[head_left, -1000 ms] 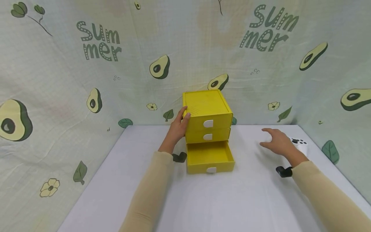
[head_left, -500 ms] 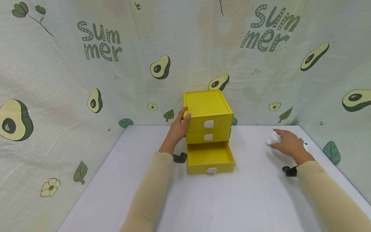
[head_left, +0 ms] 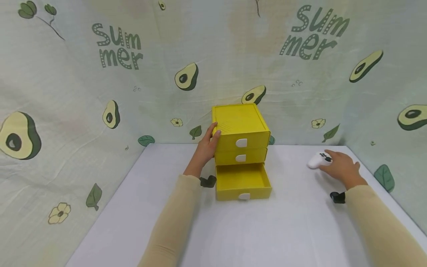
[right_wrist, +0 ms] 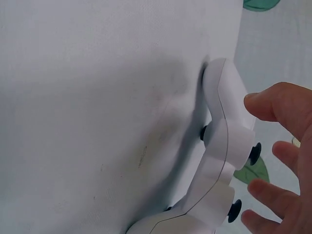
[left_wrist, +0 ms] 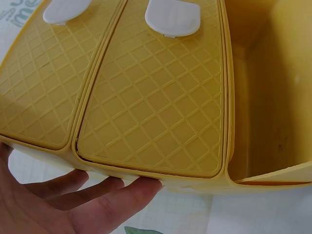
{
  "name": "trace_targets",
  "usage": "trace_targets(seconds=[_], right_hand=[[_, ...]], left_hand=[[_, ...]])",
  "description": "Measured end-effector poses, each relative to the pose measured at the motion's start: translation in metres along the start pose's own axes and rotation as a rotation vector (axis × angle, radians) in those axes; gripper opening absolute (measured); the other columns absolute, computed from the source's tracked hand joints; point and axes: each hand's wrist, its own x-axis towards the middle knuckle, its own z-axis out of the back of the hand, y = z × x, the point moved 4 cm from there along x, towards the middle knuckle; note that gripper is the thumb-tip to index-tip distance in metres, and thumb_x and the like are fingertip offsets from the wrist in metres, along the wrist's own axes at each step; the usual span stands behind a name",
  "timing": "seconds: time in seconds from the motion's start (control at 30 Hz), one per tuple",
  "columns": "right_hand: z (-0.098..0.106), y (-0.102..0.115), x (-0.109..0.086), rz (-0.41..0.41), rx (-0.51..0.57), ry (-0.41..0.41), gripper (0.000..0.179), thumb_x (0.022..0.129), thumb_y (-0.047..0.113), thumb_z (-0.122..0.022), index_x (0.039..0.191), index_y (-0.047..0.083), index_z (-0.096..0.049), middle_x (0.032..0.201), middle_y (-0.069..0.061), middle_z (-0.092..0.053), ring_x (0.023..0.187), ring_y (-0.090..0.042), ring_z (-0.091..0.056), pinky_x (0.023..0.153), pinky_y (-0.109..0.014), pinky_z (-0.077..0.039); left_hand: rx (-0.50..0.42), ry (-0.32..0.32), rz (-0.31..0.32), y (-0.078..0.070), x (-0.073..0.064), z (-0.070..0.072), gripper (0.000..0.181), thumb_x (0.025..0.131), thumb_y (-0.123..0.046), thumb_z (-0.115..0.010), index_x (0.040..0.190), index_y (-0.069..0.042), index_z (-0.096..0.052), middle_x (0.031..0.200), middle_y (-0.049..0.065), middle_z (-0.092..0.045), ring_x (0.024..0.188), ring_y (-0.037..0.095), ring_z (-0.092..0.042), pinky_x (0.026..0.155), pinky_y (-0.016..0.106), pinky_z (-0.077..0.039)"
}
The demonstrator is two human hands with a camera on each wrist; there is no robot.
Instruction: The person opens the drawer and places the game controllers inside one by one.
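Note:
A small yellow three-drawer box (head_left: 238, 118) with white tabs stands at the back middle of the table. Its bottom drawer (head_left: 230, 194) is pulled out and its upper two are closed. My left hand (head_left: 204, 150) rests on the box's left side; in the left wrist view, its fingertips (left_wrist: 146, 187) touch the side wall just behind the front edge. On the right, my right hand (head_left: 343, 167) is over a white game controller (head_left: 315, 161) with black thumbsticks. Its thumb and fingers are spread beside the controller in the right wrist view, partly hiding it in the head view.
The white table (head_left: 247, 233) ends at a printed cloth (head_left: 207, 44) hung along the back and both sides. A black wrist camera (head_left: 208, 181) sits close to the open drawer's left side.
My right hand has moved right over the controller, whose left end now shows past the fingers. My left hand stays on the drawer box.

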Motion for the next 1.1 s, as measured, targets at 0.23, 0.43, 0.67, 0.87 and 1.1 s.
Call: trace_targets(seconds=[0.23,0.43,0.67,0.87,1.1], right_hand=[[-0.001,-0.006,0.000,-0.036,-0.015,0.015,0.090,0.085,0.047,-0.065,0.150,0.001,-0.023,0.145,-0.041,-0.022,0.129,-0.062,-0.017,0.098,-0.083,-0.003],[-0.002,-0.014,0.002,-0.053,-0.020,0.015,0.092,0.085,0.050,-0.063,0.150,-0.001,-0.022,0.145,-0.042,-0.020,0.129,-0.063,-0.015,0.098,-0.083,-0.002],[-0.006,-0.025,0.001,-0.061,-0.035,0.042,0.091,0.087,0.053,-0.059,0.149,-0.002,-0.021,0.142,-0.044,-0.021,0.125,-0.065,-0.018,0.094,-0.085,-0.005],[-0.009,-0.031,0.002,-0.067,-0.030,0.063,0.095,0.088,0.060,-0.054,0.149,-0.004,-0.021,0.142,-0.045,-0.021,0.124,-0.066,-0.017,0.092,-0.086,-0.005],[-0.014,-0.036,0.005,-0.077,-0.020,0.103,0.093,0.090,0.058,-0.051,0.148,-0.006,-0.019,0.143,-0.045,-0.016,0.124,-0.068,-0.013,0.092,-0.086,-0.005]], left_hand=[[0.011,0.005,-0.012,-0.003,0.001,0.000,0.054,0.087,-0.080,-0.030,0.138,-0.067,-0.018,0.153,0.007,-0.038,0.122,0.039,-0.054,0.078,0.048,-0.058],[0.015,0.010,-0.003,-0.003,-0.001,-0.001,0.054,0.087,-0.079,-0.030,0.138,-0.067,-0.018,0.154,0.007,-0.037,0.124,0.040,-0.053,0.079,0.048,-0.058],[0.029,0.006,0.021,0.000,0.000,-0.003,0.055,0.085,-0.082,-0.029,0.137,-0.069,-0.016,0.154,0.007,-0.037,0.124,0.040,-0.052,0.081,0.050,-0.057],[0.027,0.002,0.033,0.000,0.000,-0.002,0.055,0.085,-0.082,-0.030,0.137,-0.069,-0.017,0.154,0.005,-0.037,0.124,0.038,-0.053,0.084,0.051,-0.056],[0.024,0.004,0.040,0.001,0.000,-0.002,0.055,0.085,-0.082,-0.030,0.137,-0.069,-0.017,0.154,0.004,-0.037,0.124,0.038,-0.053,0.086,0.051,-0.055]])
